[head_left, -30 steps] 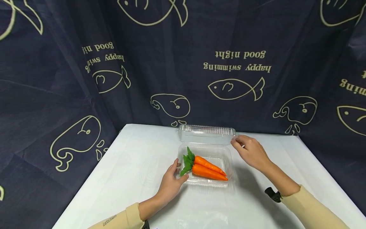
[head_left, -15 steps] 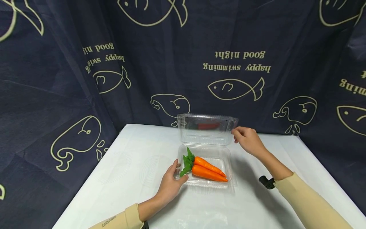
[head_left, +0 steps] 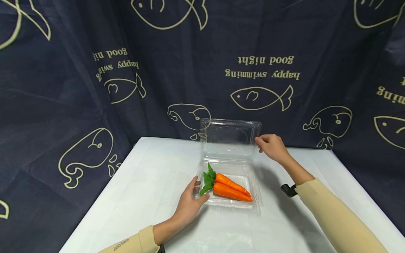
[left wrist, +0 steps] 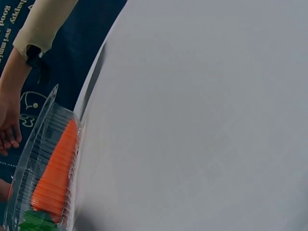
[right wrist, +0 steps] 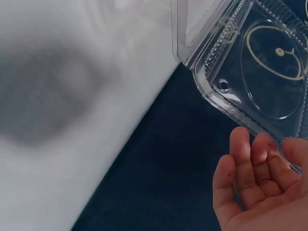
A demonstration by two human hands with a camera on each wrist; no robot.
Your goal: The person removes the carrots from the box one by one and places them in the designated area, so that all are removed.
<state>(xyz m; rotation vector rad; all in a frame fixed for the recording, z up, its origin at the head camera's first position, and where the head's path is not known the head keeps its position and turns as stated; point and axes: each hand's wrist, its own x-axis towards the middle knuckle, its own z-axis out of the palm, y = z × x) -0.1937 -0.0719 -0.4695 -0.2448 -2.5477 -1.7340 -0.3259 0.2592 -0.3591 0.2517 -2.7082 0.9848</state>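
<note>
A clear plastic clamshell container (head_left: pixel 257 182) stands on the white table, its lid (head_left: pixel 229 135) raised nearly upright at the back hinge. Inside the base lie two orange carrots (head_left: pixel 232 191) side by side, their green leaves (head_left: pixel 207 181) at the left. My left hand (head_left: pixel 188 202) rests against the container's front left corner, thumb at the front rim and fingers along the left side. With thumb and fingertips my right hand (head_left: pixel 272 146) pinches the lid's right edge. In the right wrist view, its curled fingers (right wrist: pixel 243 168) show beside the lid's rim.
The white table (head_left: pixel 133 211) has its back edge close behind the container. A dark blue curtain (head_left: pixel 177 52) with fish and whale drawings hangs behind and at the sides. A black wrist strap (head_left: pixel 288 190) shows by the right sleeve.
The right hand has moved up and slightly forward of its earlier place, swinging the lid from lying low behind the base to nearly upright. The left hand and the carrots have stayed put.
</note>
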